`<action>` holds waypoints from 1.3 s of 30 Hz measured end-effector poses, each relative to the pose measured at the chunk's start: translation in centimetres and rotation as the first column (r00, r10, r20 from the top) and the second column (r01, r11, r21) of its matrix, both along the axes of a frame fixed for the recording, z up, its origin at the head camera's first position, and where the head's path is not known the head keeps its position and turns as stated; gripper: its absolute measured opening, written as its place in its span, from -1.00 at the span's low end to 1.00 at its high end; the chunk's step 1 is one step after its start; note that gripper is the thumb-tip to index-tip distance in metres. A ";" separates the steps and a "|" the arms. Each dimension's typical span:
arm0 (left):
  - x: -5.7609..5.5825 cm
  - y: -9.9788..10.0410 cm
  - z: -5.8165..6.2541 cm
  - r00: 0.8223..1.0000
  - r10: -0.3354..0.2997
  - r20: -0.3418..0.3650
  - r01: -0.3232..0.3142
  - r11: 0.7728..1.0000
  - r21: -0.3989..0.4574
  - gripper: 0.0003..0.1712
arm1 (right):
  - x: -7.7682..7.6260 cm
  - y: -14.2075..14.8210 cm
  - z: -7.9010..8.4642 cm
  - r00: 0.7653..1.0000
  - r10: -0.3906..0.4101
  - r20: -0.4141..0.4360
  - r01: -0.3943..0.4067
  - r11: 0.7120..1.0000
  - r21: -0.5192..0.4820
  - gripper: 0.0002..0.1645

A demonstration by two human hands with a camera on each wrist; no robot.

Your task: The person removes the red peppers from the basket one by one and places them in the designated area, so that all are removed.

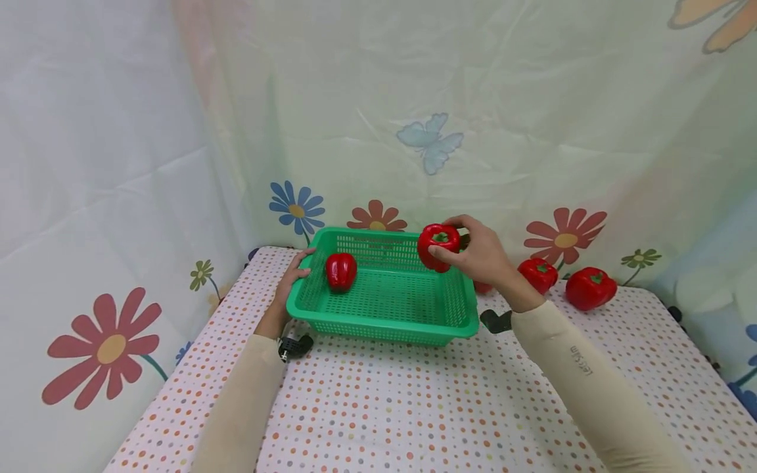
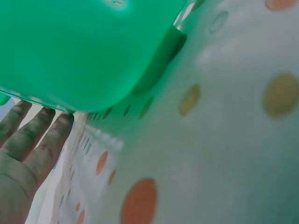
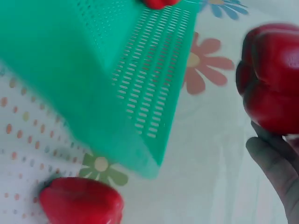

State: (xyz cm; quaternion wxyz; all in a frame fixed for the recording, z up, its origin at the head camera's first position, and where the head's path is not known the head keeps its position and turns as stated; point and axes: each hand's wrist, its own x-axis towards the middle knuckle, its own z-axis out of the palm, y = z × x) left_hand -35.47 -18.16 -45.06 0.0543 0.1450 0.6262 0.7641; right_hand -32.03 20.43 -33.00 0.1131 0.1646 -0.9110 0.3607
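A green plastic basket (image 1: pixel 378 330) with perforated walls stands on the dotted cloth. My left hand (image 1: pixel 288 279) rests against its left rim; in the left wrist view the hand's straight fingers (image 2: pixel 46 140) touch the basket (image 2: pixel 88 56) along its edge. Over the basket's right end my right hand (image 1: pixel 481 253) holds a red bell pepper (image 1: pixel 434 246) between thumb and fingers, stem facing the head camera. That bell pepper (image 3: pixel 275 79) is above the rim in the right wrist view. Another red bell pepper (image 1: pixel 341 272) lies inside the basket at the left.
Right of the basket, two red bell peppers (image 1: pixel 538 274) (image 1: pixel 591 289) sit on the table. A further red pepper (image 1: pixel 481 287) shows only partly, behind the basket's right side and my right hand. A flowered curtain (image 1: pixel 355 98) hangs behind the dotted tablecloth (image 1: pixel 378 407).
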 end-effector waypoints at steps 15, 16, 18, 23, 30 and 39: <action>-0.6 -0.2 -0.4 1.000 0.022 0.008 -0.022 1.000 -0.004 -0.34 | 3.7 8.6 -6.3 0.940 -0.276 0.200 0.282 0.959 -0.004 -0.13; -0.5 -0.2 -0.2 1.000 0.021 0.012 -0.021 1.000 0.001 -0.34 | 3.7 8.8 -7.0 0.936 -0.277 0.218 0.283 0.959 0.004 -0.13; -0.2 -0.3 0.1 1.000 0.017 0.020 -0.017 1.000 0.008 -0.34 | 3.7 9.0 -8.2 0.930 -0.275 0.244 0.279 0.960 0.018 -0.14; 0.2 0.0 0.5 1.000 -0.003 0.030 0.003 1.000 0.028 -0.33 | 3.8 9.6 -10.5 0.927 -0.252 0.278 0.266 0.964 -0.013 -0.06; 0.0 0.2 0.4 1.000 -0.005 0.013 0.004 1.000 0.013 -0.34 | 4.3 9.9 -11.6 0.911 -0.206 0.357 0.232 0.972 -0.031 0.06; 0.5 0.0 0.7 0.999 -0.018 0.037 0.018 1.000 0.005 -0.34 | 4.9 10.0 -10.2 0.927 -0.169 0.334 0.152 0.985 0.077 0.04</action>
